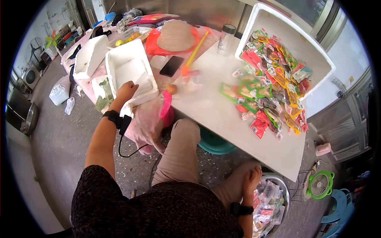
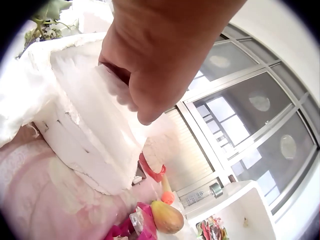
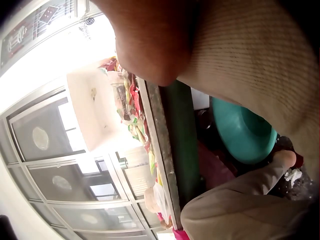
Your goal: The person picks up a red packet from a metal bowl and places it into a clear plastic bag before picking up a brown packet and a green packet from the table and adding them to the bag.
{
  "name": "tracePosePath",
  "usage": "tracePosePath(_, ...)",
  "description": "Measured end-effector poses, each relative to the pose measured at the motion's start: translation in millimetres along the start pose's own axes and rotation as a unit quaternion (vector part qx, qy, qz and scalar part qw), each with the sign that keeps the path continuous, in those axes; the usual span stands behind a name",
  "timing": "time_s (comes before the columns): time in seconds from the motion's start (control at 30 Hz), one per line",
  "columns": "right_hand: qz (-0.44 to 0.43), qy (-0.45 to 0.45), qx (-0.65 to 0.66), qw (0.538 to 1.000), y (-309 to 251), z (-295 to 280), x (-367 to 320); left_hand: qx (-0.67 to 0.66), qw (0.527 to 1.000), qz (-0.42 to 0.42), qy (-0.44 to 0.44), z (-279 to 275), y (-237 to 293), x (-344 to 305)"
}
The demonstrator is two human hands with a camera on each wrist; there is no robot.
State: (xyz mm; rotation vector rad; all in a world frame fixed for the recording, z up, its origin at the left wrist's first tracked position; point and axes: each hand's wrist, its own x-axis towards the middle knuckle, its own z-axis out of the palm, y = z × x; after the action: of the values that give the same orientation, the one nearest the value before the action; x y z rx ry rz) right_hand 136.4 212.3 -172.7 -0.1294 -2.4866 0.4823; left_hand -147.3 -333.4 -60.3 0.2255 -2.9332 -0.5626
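My left hand (image 1: 127, 91) is inside a white foam box (image 1: 112, 65) at the left of the table. Its fingers curl round a thin, whitish plastic sheet (image 2: 112, 87), which hangs down into the box in the left wrist view; the fingertips are partly hidden behind the hand. My right hand (image 1: 252, 178) rests on my right knee, its fingers loosely bent and holding nothing. Only the heel of that hand shows in the right wrist view, against the beige trousers (image 3: 250, 55).
A tipped foam box (image 1: 323, 65) spills small colourful food packets (image 1: 274, 79) over the table's right. A phone (image 1: 172, 66), an orange-and-yellow stick (image 1: 195, 53) and a brownish fruit (image 1: 172, 89) lie mid-table. A metal basin (image 1: 283, 186) of packets stands by my right knee.
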Motion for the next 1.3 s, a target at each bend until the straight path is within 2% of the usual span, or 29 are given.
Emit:
tracePosePath(0.1, 0.004, -0.008, -0.017, 1.000, -9.7, -6.9, 4.6, -0.111, 0.989, 0.086, 0.040, 6.7, 2.9, -6.1)
tracePosePath(0.2, 0.047, -0.002, 0.046, 0.998, -11.4, -13.2, 10.0, -0.252, 0.967, 0.043, -0.012, -1.6, 35.7, -23.2)
tracePosePath(0.3, 0.023, 0.027, 0.037, 0.999, -32.2, -25.1, 31.7, -0.401, 0.912, 0.072, -0.056, 2.8, 83.0, -55.4)
tracePosePath(0.33, 0.086, 0.004, 0.126, 0.988, -44.9, -27.6, 40.6, -0.431, 0.895, 0.087, -0.073, 6.8, 104.9, -70.4)
tracePosePath(0.4, 0.204, -0.041, 0.300, 0.931, -71.5, -26.2, 58.5, -0.515, 0.843, 0.082, -0.135, 23.1, 144.1, -98.4)
tracePosePath(0.47, 0.219, -0.096, 0.405, 0.883, -85.2, -13.7, 72.9, -0.552, 0.808, 0.076, -0.190, 55.1, 175.3, -122.7)
tracePosePath(0.53, 0.172, -0.116, 0.428, 0.880, -99.5, 6.0, 87.9, -0.534, 0.812, 0.105, -0.210, 85.4, 203.4, -146.0)
tracePosePath(0.6, 0.189, -0.148, 0.500, 0.832, -104.3, 36.8, 94.3, -0.515, 0.819, 0.133, -0.218, 109.3, 227.9, -164.3)
tracePosePath(0.7, 0.329, -0.203, 0.539, 0.748, -135.8, 29.2, 116.7, -0.480, 0.828, 0.116, -0.263, 111.3, 257.8, -184.4)
tracePosePath(0.77, 0.352, -0.211, 0.560, 0.720, -130.5, 40.7, 118.4, -0.463, 0.833, 0.097, -0.286, 112.7, 265.6, -186.8)
tracePosePath(0.87, 0.370, -0.214, 0.622, 0.656, -121.3, 49.4, 115.9, -0.565, 0.754, 0.083, -0.323, 135.4, 261.4, -184.3)
tracePosePath(0.97, 0.394, -0.204, 0.662, 0.605, -116.9, 46.1, 115.6, -0.591, 0.684, -0.001, -0.428, 121.3, 257.5, -175.0)
tracePosePath(1.0, 0.402, -0.200, 0.669, 0.592, -115.4, 45.1, 118.5, -0.642, 0.646, -0.021, -0.412, 120.5, 258.1, -171.6)
tracePosePath(1.07, 0.399, -0.192, 0.605, 0.662, -107.0, 44.3, 124.6, -0.735, 0.563, -0.061, -0.374, 119.0, 259.9, -165.0)
tracePosePath(1.1, 0.396, -0.188, 0.571, 0.694, -101.5, 44.6, 128.2, -0.721, 0.610, -0.069, -0.321, 114.3, 262.9, -159.1)
tracePosePath(1.17, 0.272, -0.193, 0.427, 0.840, -86.1, 49.1, 133.3, -0.625, 0.753, 0.079, -0.192, 111.0, 268.5, -151.7)
tracePosePath(1.2, 0.202, -0.191, 0.345, 0.896, -84.6, 47.0, 137.9, -0.560, 0.805, 0.153, -0.121, 107.6, 271.1, -151.0)
tracePosePath(1.23, 0.176, -0.189, 0.366, 0.894, -87.6, 39.3, 141.6, -0.437, 0.860, 0.258, -0.044, 97.2, 277.3, -154.8)
tracePosePath(1.3, 0.057, -0.088, 0.248, 0.963, -78.0, 38.9, 148.4, -0.321, 0.870, 0.373, 0.032, 101.4, 285.5, -154.0)
